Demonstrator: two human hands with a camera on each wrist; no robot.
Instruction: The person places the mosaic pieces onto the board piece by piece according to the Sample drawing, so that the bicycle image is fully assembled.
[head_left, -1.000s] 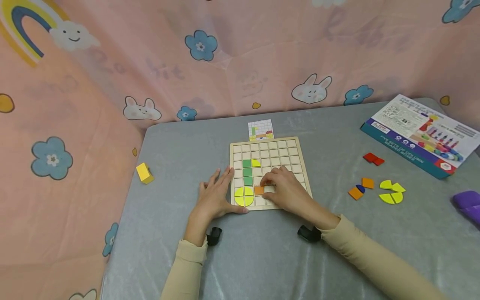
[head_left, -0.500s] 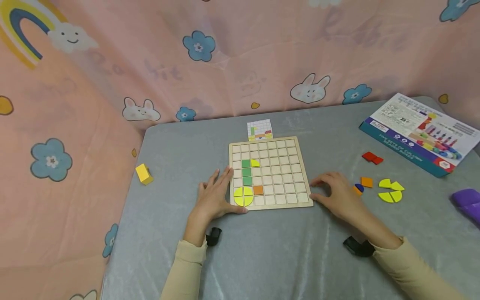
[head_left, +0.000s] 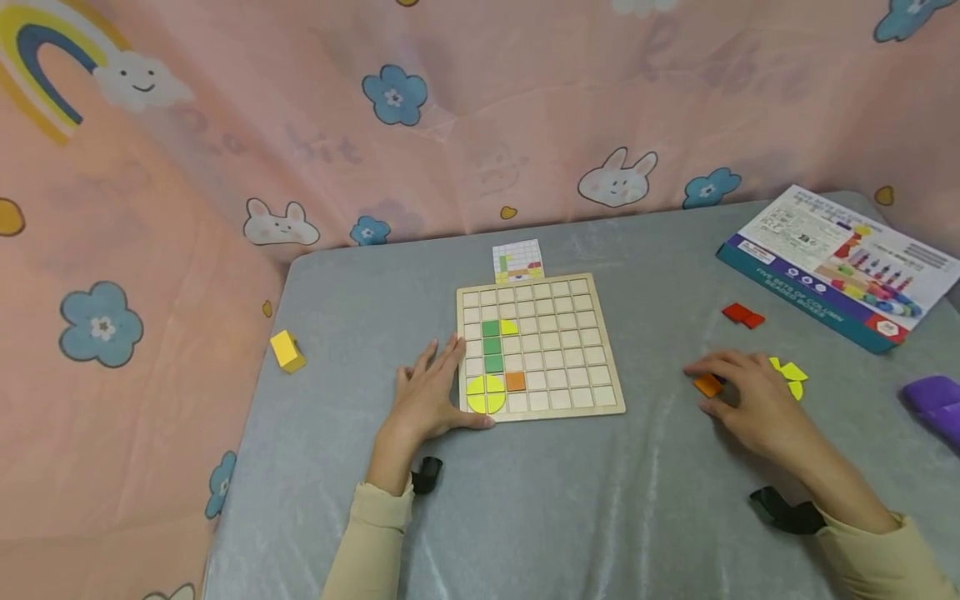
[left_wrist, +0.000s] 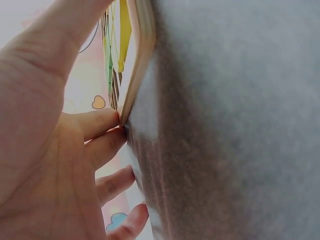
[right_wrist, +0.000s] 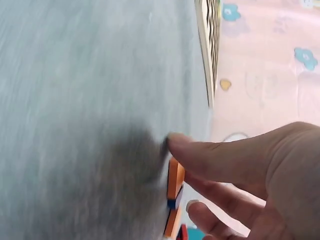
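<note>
A wooden grid board (head_left: 558, 357) lies on the cloth. Along its left edge and near corner rests my left hand (head_left: 426, 390), fingers spread; the left wrist view shows fingertips against the board's side (left_wrist: 143, 45). On the board are green squares (head_left: 492, 345), yellow quarter-circle pieces (head_left: 486, 393) and one orange square (head_left: 515, 381). My right hand (head_left: 761, 412) hovers around a loose orange tile (head_left: 707, 385), thumb and fingers apart on either side. In the right wrist view that tile (right_wrist: 175, 176) lies beyond the thumb, with a blue piece (right_wrist: 174, 200) behind it.
A small pattern card (head_left: 517, 258) lies against the board's far edge. Red tiles (head_left: 742, 315) and yellow pieces (head_left: 792, 372) lie at the right. Farther off are a flat box (head_left: 840, 267) and a purple object (head_left: 933, 408). A yellow block (head_left: 288, 351) stands at the left.
My right hand has let go of the orange square on the board and moved right to the loose orange tiles. The left hand stays at the board.
</note>
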